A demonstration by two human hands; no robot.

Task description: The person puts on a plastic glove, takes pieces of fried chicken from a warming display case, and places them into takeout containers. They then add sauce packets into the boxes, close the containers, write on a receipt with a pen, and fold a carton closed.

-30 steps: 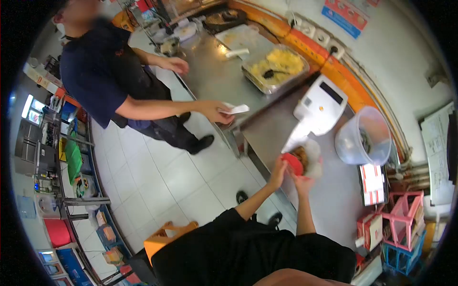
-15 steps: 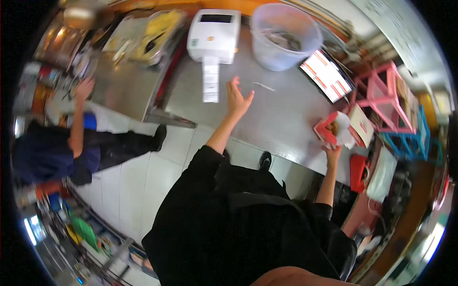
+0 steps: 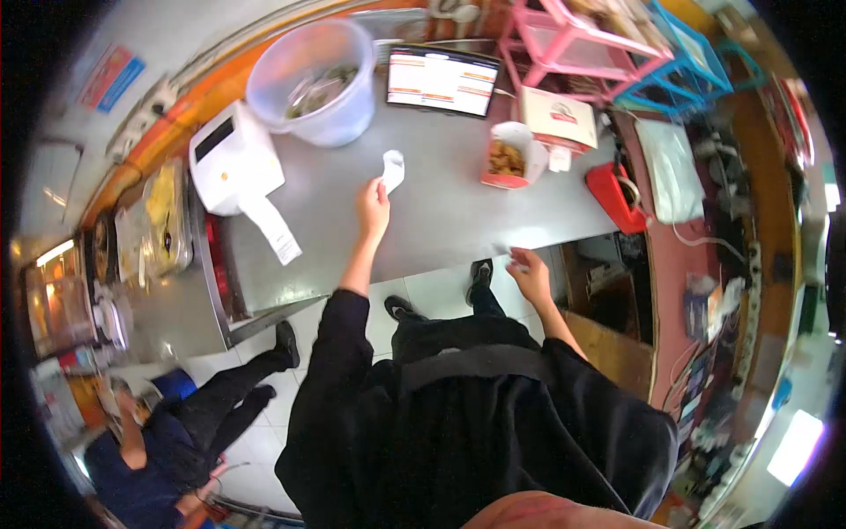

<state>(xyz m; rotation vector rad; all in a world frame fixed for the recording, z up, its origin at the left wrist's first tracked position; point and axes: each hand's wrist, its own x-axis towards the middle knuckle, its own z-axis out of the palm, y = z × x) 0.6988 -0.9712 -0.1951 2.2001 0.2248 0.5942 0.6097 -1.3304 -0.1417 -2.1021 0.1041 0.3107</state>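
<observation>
Over the steel table, my left hand is closed on a small white paper slip. My right hand is by the table's front edge with its fingers partly apart and nothing visible in them. A red and white food box stands open at the back right, with brown food pieces inside. To the left, a white label printer has a printed strip hanging from its front.
Behind are a clear plastic bucket and a tablet screen. A white box, pink rack and red tape dispenser are at the right. A co-worker is at the lower left.
The view has swung right. The food box has left my hands and stands on the table. My left hand has taken hold of the paper slip, and my right hand has drawn back to the edge.
</observation>
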